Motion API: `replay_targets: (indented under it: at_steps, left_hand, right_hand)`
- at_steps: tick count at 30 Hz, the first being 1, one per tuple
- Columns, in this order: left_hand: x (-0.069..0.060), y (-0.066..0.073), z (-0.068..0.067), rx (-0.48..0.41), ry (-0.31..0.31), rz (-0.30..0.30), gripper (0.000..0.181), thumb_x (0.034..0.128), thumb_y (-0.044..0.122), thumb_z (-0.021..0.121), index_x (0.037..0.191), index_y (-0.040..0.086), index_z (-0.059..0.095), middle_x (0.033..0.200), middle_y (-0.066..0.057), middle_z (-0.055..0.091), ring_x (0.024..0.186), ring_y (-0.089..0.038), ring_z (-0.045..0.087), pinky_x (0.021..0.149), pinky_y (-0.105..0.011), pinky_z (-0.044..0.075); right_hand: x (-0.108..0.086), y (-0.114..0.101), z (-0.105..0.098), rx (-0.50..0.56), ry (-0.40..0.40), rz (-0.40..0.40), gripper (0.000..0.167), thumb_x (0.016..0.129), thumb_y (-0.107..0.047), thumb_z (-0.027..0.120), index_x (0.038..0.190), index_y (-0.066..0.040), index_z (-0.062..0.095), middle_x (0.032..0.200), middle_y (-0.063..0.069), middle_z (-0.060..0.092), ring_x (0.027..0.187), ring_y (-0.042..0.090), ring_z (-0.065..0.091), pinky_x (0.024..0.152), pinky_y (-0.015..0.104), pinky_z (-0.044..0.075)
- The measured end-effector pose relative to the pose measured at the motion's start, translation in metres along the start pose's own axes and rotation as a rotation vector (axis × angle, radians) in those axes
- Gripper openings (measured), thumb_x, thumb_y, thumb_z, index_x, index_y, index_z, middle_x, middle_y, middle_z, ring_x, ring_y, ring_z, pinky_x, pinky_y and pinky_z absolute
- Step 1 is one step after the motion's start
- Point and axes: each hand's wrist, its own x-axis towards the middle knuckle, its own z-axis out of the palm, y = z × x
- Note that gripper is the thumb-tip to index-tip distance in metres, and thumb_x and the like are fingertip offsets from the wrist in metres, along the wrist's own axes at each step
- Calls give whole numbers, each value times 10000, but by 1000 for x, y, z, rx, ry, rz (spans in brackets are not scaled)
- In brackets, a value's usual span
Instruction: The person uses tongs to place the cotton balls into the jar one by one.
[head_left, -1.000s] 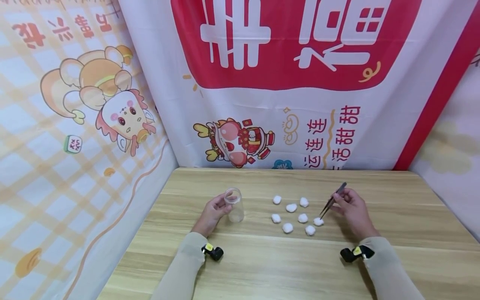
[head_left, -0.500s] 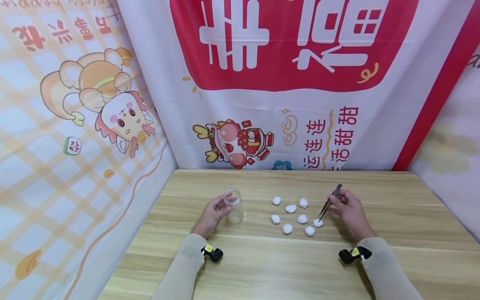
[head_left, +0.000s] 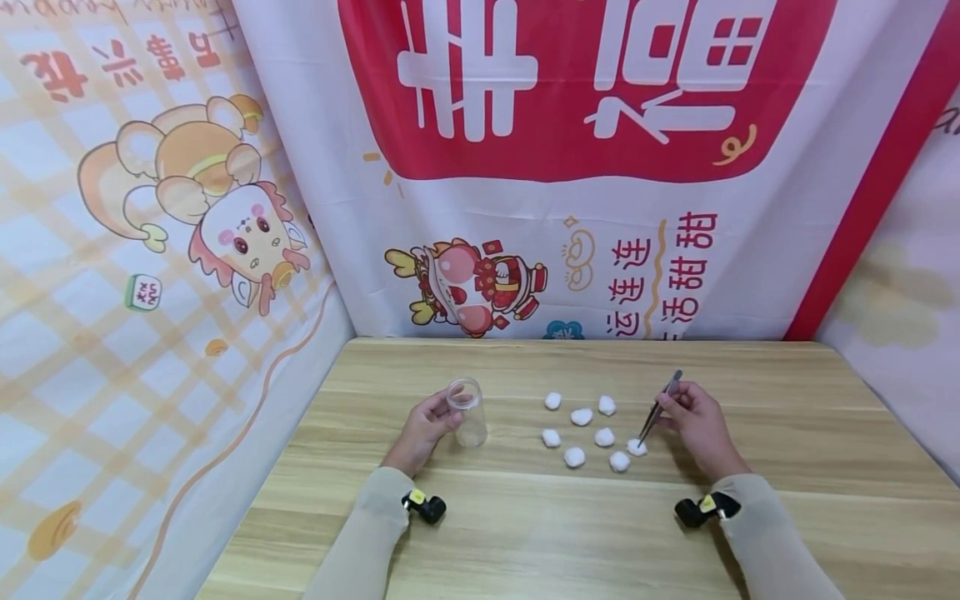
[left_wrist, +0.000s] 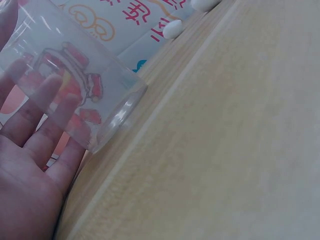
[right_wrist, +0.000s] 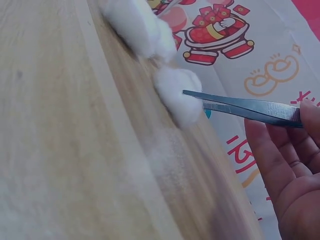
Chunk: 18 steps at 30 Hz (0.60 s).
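At the left of the table my left hand (head_left: 420, 433) holds a clear jar (head_left: 472, 423), its open mouth facing up. In the left wrist view the fingers wrap behind the jar (left_wrist: 80, 70), whose base meets or nearly meets the wood; nothing shows inside. My right hand (head_left: 703, 427) pinches dark metal tweezers (head_left: 658, 410) between thumb and fingers. Their tips reach the rightmost cotton ball (head_left: 637, 448). Seen from the right wrist, one tip of the tweezers (right_wrist: 245, 107) lies against this cotton ball (right_wrist: 175, 92), the other partly behind it. The ball appears to rest on the table.
Several more white cotton balls (head_left: 581, 417) lie spread on the wooden table (head_left: 525, 533) between the hands. A printed cloth (head_left: 315, 167) hangs along the table's back edge, and another patterned cloth (head_left: 187, 350) runs down the left side.
My right hand and the tweezers have shifted slightly left and down, their tips staying at the rightmost cotton ball. The left hand and jar have hardly moved.
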Motion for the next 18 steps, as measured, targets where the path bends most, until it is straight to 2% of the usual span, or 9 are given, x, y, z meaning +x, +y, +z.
replay_targets:
  at_steps: [5, 10, 13, 18]
  left_hand:
    - [0, -1, -2, 0, 2, -4, 564, 926, 45, 648, 1438, -16, 419, 1328, -140, 580, 1254, -245, 518, 1033, -324, 414]
    - [-1, -1, -2, 1, 7, -3, 545, 928, 37, 642, 1434, 10, 440, 1333, -149, 574, 1260, -257, 512, 1037, -332, 410]
    - [-2, 0, -1, 16, 8, 0, 544, 928, 46, 646, 1432, 13, 444, 1347, -177, 556, 1255, -249, 517, 1032, -324, 415]
    - [-3, 1, 0, 29, 7, -6, 555, 928, 40, 643, 1437, -6, 426, 1374, -224, 516, 1245, -231, 524, 1022, -311, 424]
  right_hand:
    - [2, 2, 0, -28, 27, 5, 264, 977, -106, 592, 1119, 89, 485, 940, 55, 593, 841, 87, 624, 757, 334, 577]
    - [4, 3, -2, -43, 31, 15, 348, 984, -143, 586, 1186, 116, 471, 982, 61, 589, 868, 78, 618, 766, 311, 572]
    - [3, 3, -4, -11, 28, 7, 389, 982, -147, 586, 1204, 142, 448, 973, 60, 586, 866, 82, 623, 767, 304, 570]
    - [0, 3, -8, 67, 34, -12, 341, 975, -124, 593, 1142, 142, 461, 925, 66, 613, 825, 91, 647, 737, 290, 574]
